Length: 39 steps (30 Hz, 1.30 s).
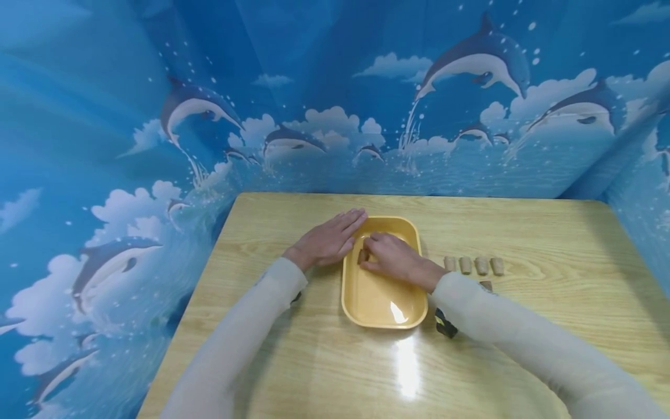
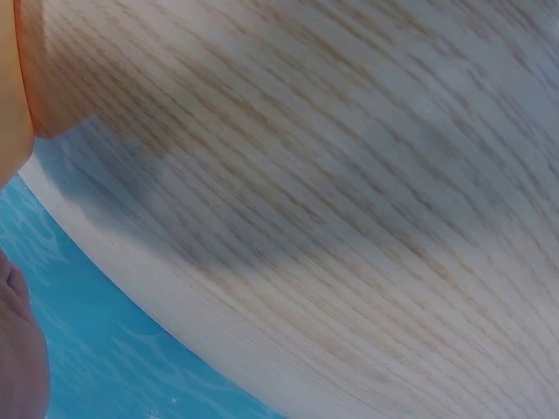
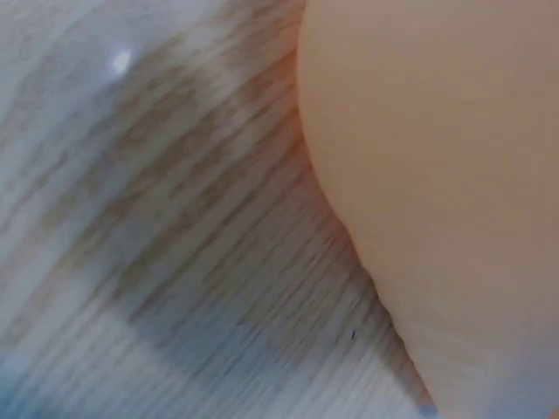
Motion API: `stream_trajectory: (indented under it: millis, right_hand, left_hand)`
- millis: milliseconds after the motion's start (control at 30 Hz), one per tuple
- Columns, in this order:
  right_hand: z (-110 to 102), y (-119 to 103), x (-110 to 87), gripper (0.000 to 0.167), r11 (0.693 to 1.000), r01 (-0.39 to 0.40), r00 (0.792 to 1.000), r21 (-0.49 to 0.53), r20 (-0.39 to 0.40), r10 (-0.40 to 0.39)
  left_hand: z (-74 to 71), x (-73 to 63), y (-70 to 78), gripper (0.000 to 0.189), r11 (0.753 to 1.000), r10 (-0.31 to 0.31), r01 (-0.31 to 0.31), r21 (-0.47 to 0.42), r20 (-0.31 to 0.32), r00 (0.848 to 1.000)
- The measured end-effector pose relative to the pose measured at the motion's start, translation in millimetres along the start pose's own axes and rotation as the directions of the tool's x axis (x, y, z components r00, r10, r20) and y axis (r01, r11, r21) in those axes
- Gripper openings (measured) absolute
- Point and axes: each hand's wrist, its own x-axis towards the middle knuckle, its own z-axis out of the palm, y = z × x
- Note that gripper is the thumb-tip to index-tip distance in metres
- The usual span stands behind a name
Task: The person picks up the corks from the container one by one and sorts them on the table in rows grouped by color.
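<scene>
A yellow-orange plastic tray point(image 1: 384, 311) with raised walls stands on the table. My left hand point(image 1: 332, 237), fingers straight, rests against its upper left rim; part of that hand point(image 2: 22, 358) shows at the edge of the left wrist view. Inside the tray, my right hand point(image 1: 392, 256) has its fingers curled and pinches a small brown block-like piece point(image 1: 362, 256) near the left wall. The fingers partly cover this piece, so its full shape is hidden. In the right wrist view the tray wall point(image 3: 437, 175) fills the right side, and the right hand is out of sight.
Several small tan cork-like pieces point(image 1: 481, 266) stand in a row right of the tray. A darker brown piece point(image 1: 486, 286) lies below them, partly behind the right sleeve point(image 1: 513, 326). The wood-grain table point(image 1: 314, 361) meets a blue dolphin-print cloth point(image 1: 324, 166) behind.
</scene>
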Motion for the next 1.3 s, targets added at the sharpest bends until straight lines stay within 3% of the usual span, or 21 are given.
stream_trajectory:
  millis: [300,533,900,1300]
  right_hand:
    - [-4.5,-0.7,-1.8,0.007,1.0,0.008,0.999,-0.015,-0.038,-0.009]
    - [-13.1,-1.5,-11.0,0.02,0.999,0.011,0.998,0.047,-0.07,-0.008]
    - [-32.6,1.1,-38.8,0.031,0.995,-0.038,0.997,0.093,-0.058,0.044]
    - [-48.0,8.4,-64.9,0.034,0.993,-0.088,0.994,0.076,-0.065,0.093]
  left_hand:
    - [-1.7,1.7,0.6,0.066,1.0,-0.006,0.006,0.021,0.012,1.0]
    - [-1.6,2.4,1.4,0.067,1.0,-0.013,0.012,0.013,0.018,1.0]
    - [0.7,0.7,-1.8,0.067,1.0,-0.004,0.003,0.006,0.017,1.0]
    - [0.6,0.3,0.7,0.068,1.0,-0.02,0.02,0.009,0.008,1.0]
